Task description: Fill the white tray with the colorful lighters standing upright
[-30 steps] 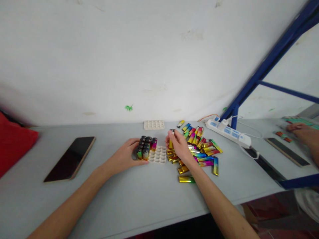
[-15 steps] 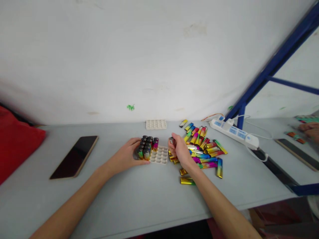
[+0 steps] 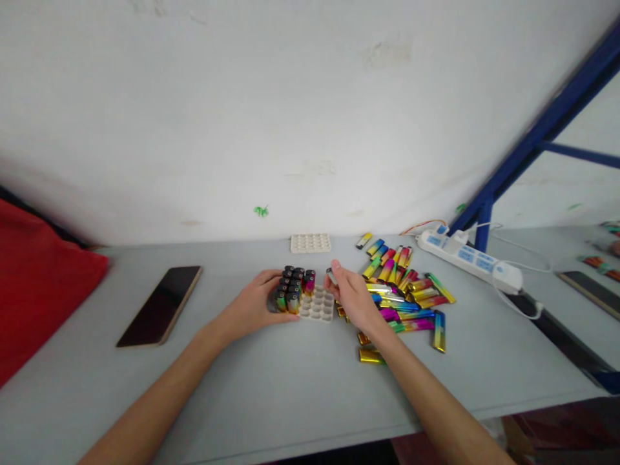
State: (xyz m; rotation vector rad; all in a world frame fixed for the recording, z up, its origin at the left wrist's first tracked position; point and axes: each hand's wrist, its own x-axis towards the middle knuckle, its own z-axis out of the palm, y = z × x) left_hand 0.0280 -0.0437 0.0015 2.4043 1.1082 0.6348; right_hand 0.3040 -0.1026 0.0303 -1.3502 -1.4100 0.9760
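A pale tray (image 3: 317,309) with rounded pockets lies on the table in front of me. Several lighters (image 3: 292,287) with black tops and shiny coloured bodies stand upright in its left part. My left hand (image 3: 259,300) curls around the left side of this group, thumb along the front edge and fingers behind. Over the tray's right edge, my right hand (image 3: 352,294) pinches a single lighter (image 3: 331,276), its grey end showing and the rest hidden by the fingers. A loose pile of metallic lighters (image 3: 400,303) lies just right of that hand.
Against the wall sits a second pale tray (image 3: 310,243). A dark phone (image 3: 159,307) lies at left beside a red bag-like item (image 3: 43,284). At right are a white power strip (image 3: 469,260) with cables, a blue metal frame (image 3: 513,165) and another dark flat device (image 3: 588,292).
My right hand has shifted slightly left with its lighter, now above the tray's right edge. The left hand keeps its place at the tray. The whole view has swung a little left.
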